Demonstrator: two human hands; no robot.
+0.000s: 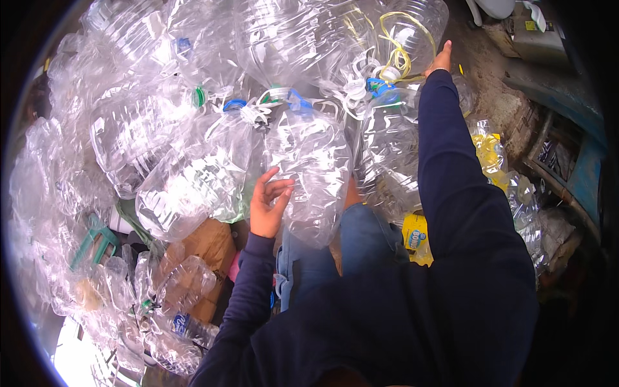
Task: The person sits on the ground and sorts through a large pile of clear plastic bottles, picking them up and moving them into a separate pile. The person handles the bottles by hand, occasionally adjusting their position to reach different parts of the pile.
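My left hand point(268, 205) hovers at the near side of a large clear plastic bottle point(309, 159), its fingers loosely bent and apart. Whether a fingertip touches the bottle I cannot tell. Farther off, my right hand point(440, 60) lies against the side of another large clear bottle point(420, 29), one digit stretched out and the others partly hidden. Yellow string point(401, 58) loops around that bottle's neck. White plastic handles point(358, 87) and blue handles point(379, 87) cluster between the bottle necks. Another clear bottle point(391, 140) lies below them, partly behind my right sleeve.
Heaped clear bottles point(72, 159) fill the left side. A cardboard box point(213, 246) and a green plastic item point(99, 239) sit at the lower left. Bottles with yellow labels point(488, 150) lie right of my arm, near a blue metal frame point(585, 174).
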